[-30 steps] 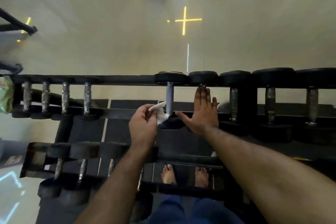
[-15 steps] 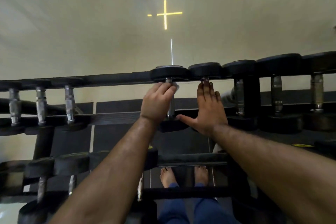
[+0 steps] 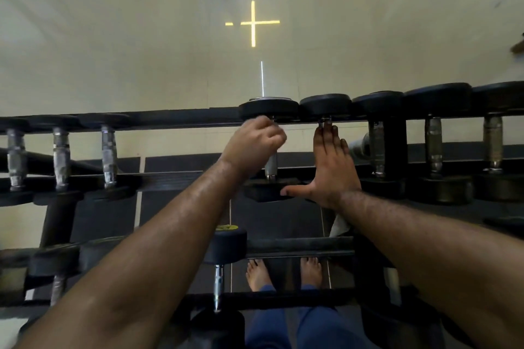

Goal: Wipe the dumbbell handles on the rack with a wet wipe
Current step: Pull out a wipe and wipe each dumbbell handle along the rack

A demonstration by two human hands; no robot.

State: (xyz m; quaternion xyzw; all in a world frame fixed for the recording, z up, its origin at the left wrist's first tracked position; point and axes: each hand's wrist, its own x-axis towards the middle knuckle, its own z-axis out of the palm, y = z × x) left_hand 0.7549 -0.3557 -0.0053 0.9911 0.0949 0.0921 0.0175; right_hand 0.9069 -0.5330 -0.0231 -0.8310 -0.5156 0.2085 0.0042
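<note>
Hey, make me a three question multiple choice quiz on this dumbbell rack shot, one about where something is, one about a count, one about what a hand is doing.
1. Where does the left hand grip the dumbbell handle?
A. At its far end, by the far head
B. At its near end
C. On the lower tier

2. How many metal handles show on the top tier to the left of the left hand?
A. One
B. Three
C. Six

3. How is the right hand?
A. Closed in a fist
B. Pinching a wipe
C. Flat, fingers straight, laid over the neighbouring dumbbell

Answers: 1 A, the fist sits just under the far head, with bare handle below it. 2 B, three handles stand in a row there. 3 C, fingers lie straight, thumb spread out.
</note>
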